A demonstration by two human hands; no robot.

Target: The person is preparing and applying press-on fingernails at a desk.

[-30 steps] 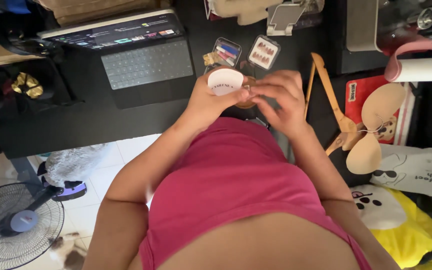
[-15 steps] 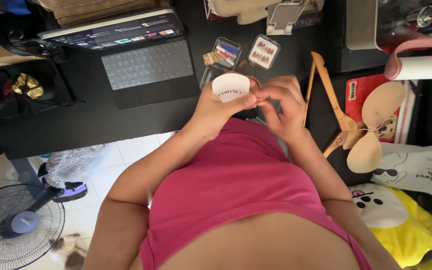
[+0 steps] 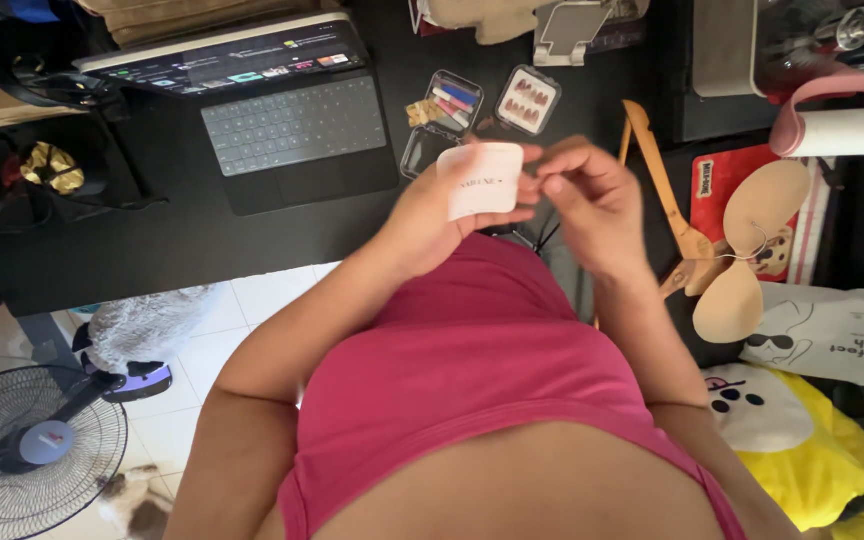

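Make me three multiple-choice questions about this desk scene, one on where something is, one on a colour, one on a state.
1. Where is the small white card?
A. in the left hand
B. on the keyboard
C. on the floor

2. What colour is the person's top?
A. blue
B. pink
C. white

3. How is the floor fan positioned?
A. standing on the desk
B. hanging from the wall
C. on the tiled floor, left of the person

Answers: 1 A, the left hand's fingers hold the card; 2 B, the fabric is pink; 3 C, it sits on the tiles.
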